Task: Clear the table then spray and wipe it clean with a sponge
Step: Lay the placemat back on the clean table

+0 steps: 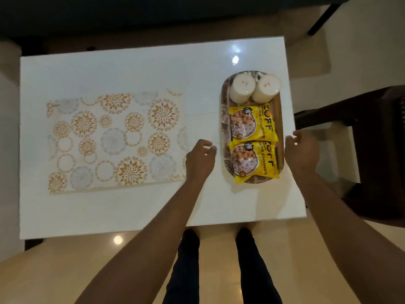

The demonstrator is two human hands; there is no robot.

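A: Grip status, quick.

B: Both my hands are empty. My left hand sits just beside the tray's left rim, fingers loosely curled, holding nothing. My right hand is the same at the right rim, by the table edge. Can't tell if either fingertip touches the rim yet.

A: Where's the stuff to clear?

B: The tray is on the right part of the white table, long axis running away from me. It carries two white cups at the far end, seemingly upside down, and two yellow snack packets on the near half. The patterned placemat lies flat to the left, apart from the tray.

A: Risks?

B: My guess is a two-handed lift comes next. If the lift is uneven, the cups slide or tip into each other, since they're just beside one another and loose. The packets overhang the near rim and could slip off. The glossy top may let the tray skid instead of lifting.

A: Anything in the way?

B: A dark chair is close on the right, crowding my right arm's swing. No spray or sponge is in view.
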